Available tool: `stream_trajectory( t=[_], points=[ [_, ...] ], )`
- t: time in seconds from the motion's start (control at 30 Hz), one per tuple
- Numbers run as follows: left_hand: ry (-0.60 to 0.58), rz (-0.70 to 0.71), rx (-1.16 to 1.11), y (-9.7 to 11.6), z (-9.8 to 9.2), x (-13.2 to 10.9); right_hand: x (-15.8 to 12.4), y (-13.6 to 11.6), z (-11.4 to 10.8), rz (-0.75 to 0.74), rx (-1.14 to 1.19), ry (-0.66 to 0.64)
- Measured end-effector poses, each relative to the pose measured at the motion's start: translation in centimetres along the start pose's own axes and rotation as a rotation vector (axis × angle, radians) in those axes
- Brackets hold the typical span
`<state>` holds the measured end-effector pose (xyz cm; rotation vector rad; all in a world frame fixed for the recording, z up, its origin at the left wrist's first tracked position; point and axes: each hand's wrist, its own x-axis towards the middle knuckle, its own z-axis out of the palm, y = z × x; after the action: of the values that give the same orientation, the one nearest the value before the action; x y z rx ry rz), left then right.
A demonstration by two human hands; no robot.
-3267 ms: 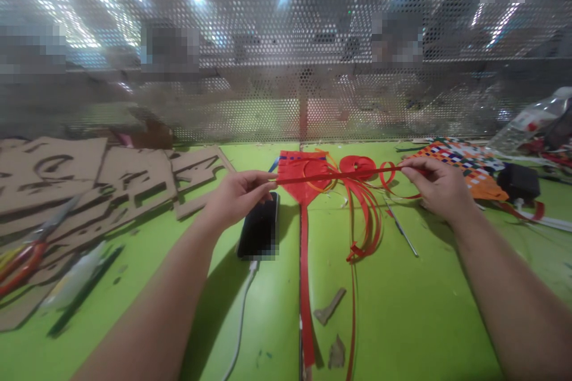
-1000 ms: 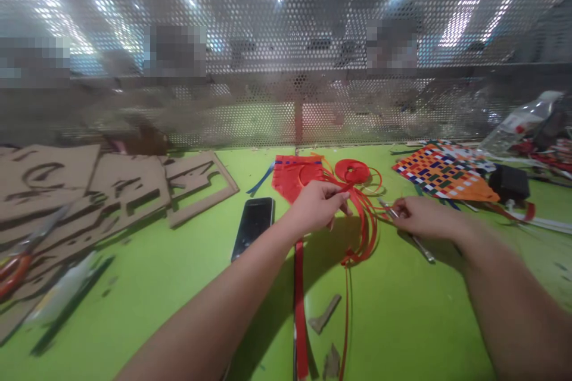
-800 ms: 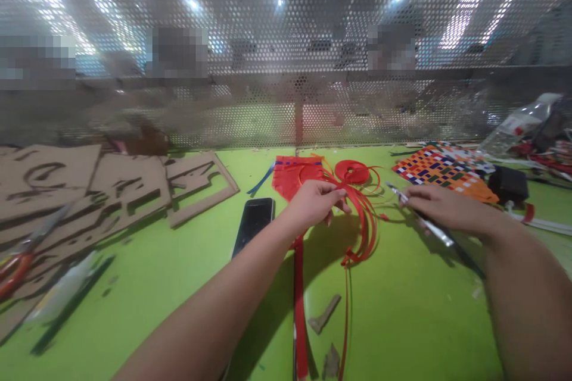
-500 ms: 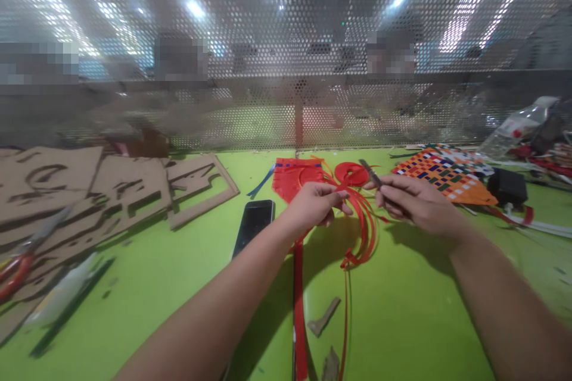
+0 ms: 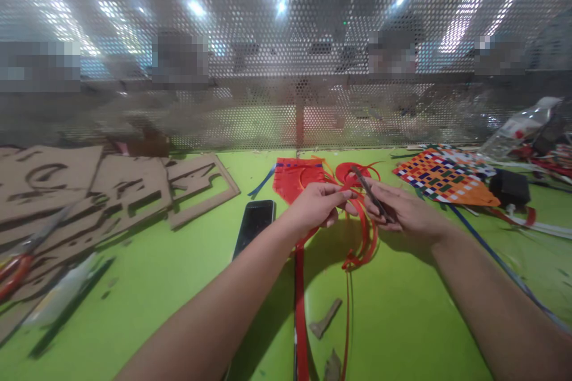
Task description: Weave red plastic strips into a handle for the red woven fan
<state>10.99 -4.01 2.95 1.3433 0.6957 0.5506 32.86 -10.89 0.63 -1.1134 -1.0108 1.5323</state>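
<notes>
Near the middle of the table, my left hand (image 5: 322,203) pinches thin red ribbon strips (image 5: 370,244) between thumb and fingers. The strips curve down in a loose bundle to a tangled end. My right hand (image 5: 402,209) is closed around a slim dark metal tool (image 5: 370,191), whose exact kind I cannot make out. Its tip points up and away, close to my left fingertips. Behind my left hand lies a red woven piece (image 5: 288,180) with a dark blue strip through its top. A coil of red ribbon (image 5: 344,170) lies just beyond my hands.
Left are cut cardboard sheets (image 5: 134,181), scissors (image 5: 18,271) and a glue bottle (image 5: 60,294). A phone (image 5: 254,223) lies beside my left forearm. Right are an orange woven piece (image 5: 447,175), a black block (image 5: 508,187) and a plastic bottle (image 5: 518,125). A perforated screen (image 5: 250,125) stands behind.
My right hand has moved left with the dark tool, bringing it close to my left fingers. A blue strip now shows beside my right forearm. My left hand has shifted only slightly.
</notes>
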Motion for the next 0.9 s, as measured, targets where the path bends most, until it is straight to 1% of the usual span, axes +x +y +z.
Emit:
stream_trajectory(
  t=[0.27, 0.37, 0.57, 0.8, 0.9],
  points=[
    [-0.012, -0.017, -0.04, 0.1, -0.2, 0.1, -0.2, -0.3, -0.5, -0.023, 0.014, 0.02],
    [-0.026, -0.016, -0.053, 0.1, -0.2, 0.1, -0.2, -0.1, -0.7, -0.015, 0.035, 0.037],
    [-0.036, -0.019, -0.066, 0.1, -0.2, 0.1, 0.1, 0.4, -1.2, -0.02, -0.004, 0.061],
    [-0.055, -0.02, -0.07, -0.1, -0.5, 0.3, -0.4, -0.1, -1.0, -0.006, -0.069, -0.066],
    [-0.06, -0.014, -0.068, -0.3, -0.6, 0.3, -0.6, -0.5, -0.9, 0.029, -0.105, -0.121]
  ],
)
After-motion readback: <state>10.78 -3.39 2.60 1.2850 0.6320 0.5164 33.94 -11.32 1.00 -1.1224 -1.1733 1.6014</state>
